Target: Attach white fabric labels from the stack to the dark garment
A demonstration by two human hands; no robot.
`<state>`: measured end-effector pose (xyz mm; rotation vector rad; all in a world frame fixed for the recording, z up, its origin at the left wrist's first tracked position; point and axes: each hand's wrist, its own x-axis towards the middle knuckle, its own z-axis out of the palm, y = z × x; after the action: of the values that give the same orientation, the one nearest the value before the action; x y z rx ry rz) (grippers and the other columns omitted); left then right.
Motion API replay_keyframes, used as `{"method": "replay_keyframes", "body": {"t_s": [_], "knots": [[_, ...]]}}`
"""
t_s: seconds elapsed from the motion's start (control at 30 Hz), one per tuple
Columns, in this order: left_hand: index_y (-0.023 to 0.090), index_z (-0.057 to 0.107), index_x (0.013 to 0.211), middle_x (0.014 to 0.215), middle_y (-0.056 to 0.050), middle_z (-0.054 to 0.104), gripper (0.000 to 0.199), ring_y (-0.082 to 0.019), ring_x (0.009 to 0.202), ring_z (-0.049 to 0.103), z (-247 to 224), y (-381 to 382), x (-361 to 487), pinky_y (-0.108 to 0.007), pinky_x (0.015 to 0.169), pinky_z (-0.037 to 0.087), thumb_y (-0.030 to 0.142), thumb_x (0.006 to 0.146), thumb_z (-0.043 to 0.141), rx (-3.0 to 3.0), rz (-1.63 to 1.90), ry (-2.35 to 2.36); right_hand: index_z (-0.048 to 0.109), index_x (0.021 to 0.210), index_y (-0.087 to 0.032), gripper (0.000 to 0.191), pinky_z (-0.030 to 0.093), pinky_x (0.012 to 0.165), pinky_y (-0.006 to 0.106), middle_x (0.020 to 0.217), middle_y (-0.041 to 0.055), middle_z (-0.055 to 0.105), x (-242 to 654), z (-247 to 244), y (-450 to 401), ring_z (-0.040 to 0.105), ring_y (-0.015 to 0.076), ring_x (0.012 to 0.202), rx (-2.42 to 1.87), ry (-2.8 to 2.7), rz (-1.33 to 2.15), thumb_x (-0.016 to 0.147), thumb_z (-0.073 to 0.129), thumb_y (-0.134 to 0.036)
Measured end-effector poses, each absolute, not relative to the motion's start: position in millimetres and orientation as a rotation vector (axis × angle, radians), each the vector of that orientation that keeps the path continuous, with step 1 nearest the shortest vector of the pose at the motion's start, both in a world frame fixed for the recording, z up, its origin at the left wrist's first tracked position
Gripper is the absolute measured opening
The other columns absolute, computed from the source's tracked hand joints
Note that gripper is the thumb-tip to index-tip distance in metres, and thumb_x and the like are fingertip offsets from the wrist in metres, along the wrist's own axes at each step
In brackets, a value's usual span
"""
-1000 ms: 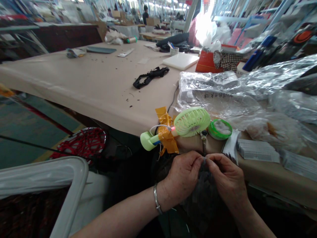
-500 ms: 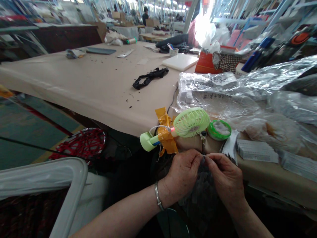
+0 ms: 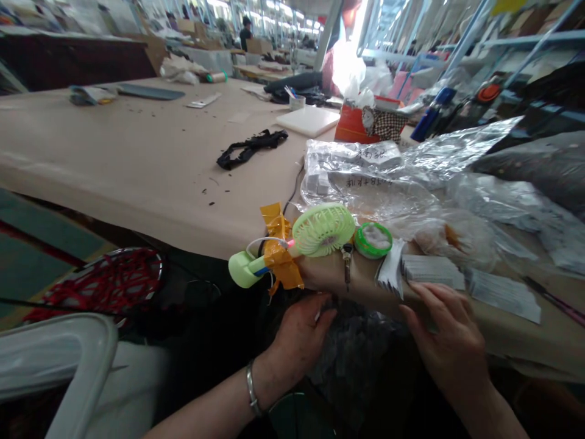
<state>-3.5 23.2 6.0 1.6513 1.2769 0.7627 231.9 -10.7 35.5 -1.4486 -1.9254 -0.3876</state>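
My left hand [image 3: 299,335] is closed below the table edge, thumb against the curled fingers; what it pinches is too small and dark to make out. My right hand [image 3: 450,338] has its thumb and fingers apart. Its fingertips reach the near edge of a stack of small pale printed labels [image 3: 432,271]. Beside them lie a second spread of labels [image 3: 505,296] and a bent white strip with dark ends [image 3: 390,268]. A slim, dark-tipped tool [image 3: 347,265] points over the table edge. Beneath the hands is a heap of dark, filmy pieces [image 3: 356,347].
A green hand fan [image 3: 323,230] is fixed to the table edge with brown tape [image 3: 283,265]. Close by stands a green tub with white stuffing [image 3: 373,239]. Clear plastic bags [image 3: 361,183] cover the right side. Black fabric [image 3: 251,148] lies mid-table; a basket of red strips [image 3: 105,280] is at left.
My hands were together, fingertips meeting at a tiny item. Now the right hand has moved right to the labels and opened, while the left has stayed closed. The view has turned right.
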Motion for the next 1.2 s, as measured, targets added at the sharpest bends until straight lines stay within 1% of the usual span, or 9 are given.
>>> {"method": "replay_keyframes", "body": {"t_s": [0.17,0.4,0.5,0.6,0.77,0.83,0.93,1.03,1.2], "knots": [[0.018,0.071,0.089,0.086,-0.005,0.072,0.02,-0.019,0.083,0.064,5,14,4,-0.027,0.076,0.045,0.024,0.085,0.052,1.621,0.695,1.254,0.057,0.124,-0.017,0.041,0.045,0.097,0.047,0.115,0.0116,0.067,238,14,-4,0.058,0.029,0.11,-1.464,-2.061,-0.556,0.084,0.063,-0.019],[0.017,0.064,0.069,0.066,0.0,0.062,0.017,-0.014,0.067,0.056,16,5,26,-0.024,0.066,0.042,0.018,0.08,0.051,1.31,0.655,1.09,0.066,0.101,-0.019,0.019,0.047,0.09,0.042,0.096,0.0074,0.072,247,27,-11,0.063,0.0241,0.097,-1.385,-2.01,-0.491,0.085,0.06,-0.012],[0.015,0.063,0.078,0.07,-0.001,0.063,0.016,-0.013,0.065,0.057,24,2,42,-0.026,0.065,0.045,0.029,0.081,0.055,0.911,0.59,0.937,0.066,0.096,-0.019,0.015,0.047,0.088,0.041,0.094,0.0074,0.072,242,37,-27,0.062,0.0241,0.097,-1.356,-2.021,-0.443,0.083,0.062,-0.013],[0.014,0.061,0.091,0.077,-0.003,0.064,0.031,-0.011,0.063,0.059,33,2,57,-0.026,0.065,0.047,0.043,0.081,0.059,0.536,0.58,0.751,0.066,0.094,-0.02,0.015,0.046,0.091,0.04,0.093,0.0052,0.072,229,40,-47,0.061,0.0231,0.099,-1.263,-2.118,-0.349,0.082,0.063,-0.012],[0.01,0.059,0.083,0.067,0.0,0.056,0.017,-0.006,0.054,0.052,43,5,71,-0.017,0.05,0.038,0.025,0.077,0.065,0.381,0.612,0.782,0.065,0.095,-0.02,0.019,0.047,0.09,0.035,0.093,0.0037,0.072,214,39,-62,0.063,0.02,0.099,-1.112,-2.223,-0.219,0.083,0.057,-0.009],[0.01,0.059,0.085,0.067,0.0,0.057,0.013,-0.007,0.054,0.053,43,5,71,-0.018,0.052,0.042,0.022,0.079,0.062,0.386,0.595,0.807,0.064,0.103,-0.02,0.021,0.048,0.09,0.035,0.097,0.005,0.071,221,40,-56,0.062,0.0205,0.101,-1.155,-2.204,-0.204,0.085,0.057,-0.013],[0.011,0.059,0.092,0.067,-0.003,0.061,0.016,-0.01,0.052,0.057,39,4,68,-0.024,0.055,0.047,0.026,0.086,0.055,0.417,0.528,0.818,0.055,0.123,-0.015,0.036,0.048,0.093,0.041,0.11,0.012,0.065,240,40,-37,0.058,0.0264,0.109,-1.404,-2.084,-0.294,0.089,0.055,-0.027],[0.012,0.058,0.098,0.065,-0.003,0.061,0.019,-0.012,0.051,0.059,33,2,65,-0.023,0.052,0.047,0.027,0.089,0.05,0.452,0.478,0.867,0.052,0.129,-0.012,0.047,0.045,0.095,0.049,0.117,0.0168,0.06,257,35,-18,0.053,0.0328,0.113,-1.658,-1.999,-0.474,0.09,0.052,-0.04],[0.014,0.054,0.103,0.062,0.0,0.061,0.019,-0.012,0.048,0.058,28,-3,62,-0.021,0.047,0.044,0.025,0.088,0.051,0.493,0.455,0.868,0.062,0.116,-0.018,0.031,0.043,0.096,0.048,0.114,0.0117,0.064,265,25,-14,0.055,0.0295,0.11,-1.692,-2.033,-0.502,0.091,0.05,-0.03]]}}
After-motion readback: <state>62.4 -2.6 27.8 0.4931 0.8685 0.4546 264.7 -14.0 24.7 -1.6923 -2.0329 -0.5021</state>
